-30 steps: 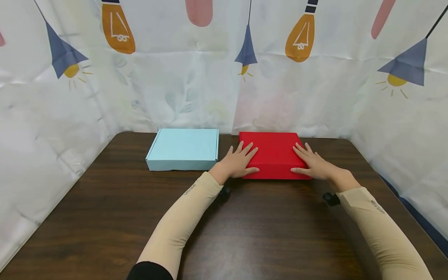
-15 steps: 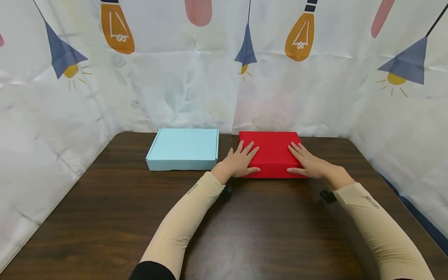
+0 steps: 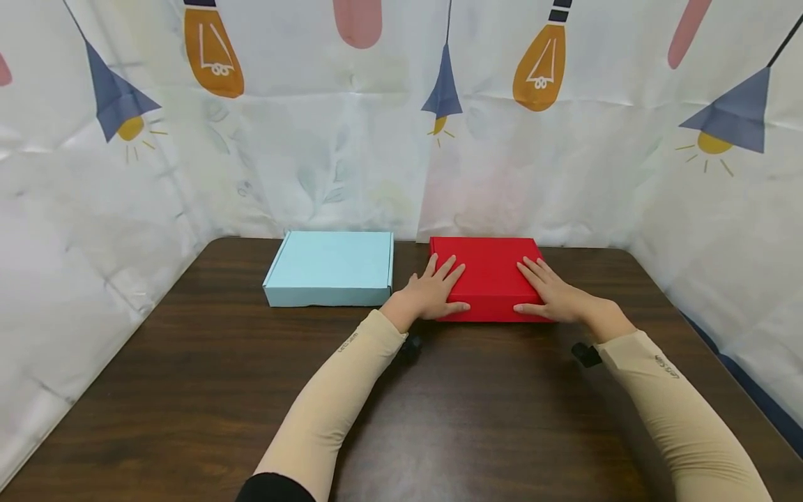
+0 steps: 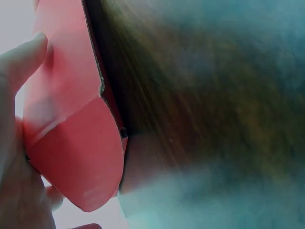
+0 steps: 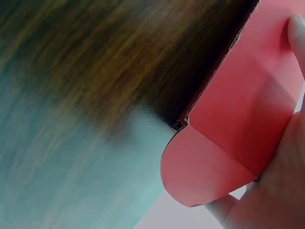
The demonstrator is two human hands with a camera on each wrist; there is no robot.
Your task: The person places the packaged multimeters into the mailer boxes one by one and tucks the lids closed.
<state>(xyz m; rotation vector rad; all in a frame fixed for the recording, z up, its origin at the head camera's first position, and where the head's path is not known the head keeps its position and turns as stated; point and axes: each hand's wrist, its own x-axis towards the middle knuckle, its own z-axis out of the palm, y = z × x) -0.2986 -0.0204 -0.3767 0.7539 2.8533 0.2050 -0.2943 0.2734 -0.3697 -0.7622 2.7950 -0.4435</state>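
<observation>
A closed red cardboard box [image 3: 492, 268] lies flat near the table's back edge. On its left side rests my left hand [image 3: 429, 293], fingers spread and straight over the lid and thumb at the front face. My right hand [image 3: 561, 296] touches the right side in the same manner. The left wrist view shows the box's front face and a rounded side flap [image 4: 83, 152] standing a little off the corner, with my left thumb [image 4: 28, 57] at the face. A similar flap [image 5: 202, 169] shows in the right wrist view beside my right hand [image 5: 281, 186].
A light blue cardboard box [image 3: 329, 258], also closed, stands left of the red one, close to my left wrist. Both are on a dark brown wooden table [image 3: 188, 390]. Behind it hangs a white curtain [image 3: 370, 160] printed with lamps and bulbs.
My right hand has shifted slightly left, further over the red box, then stayed there. The left hand has crept a little to the right. The blue box has kept its place.
</observation>
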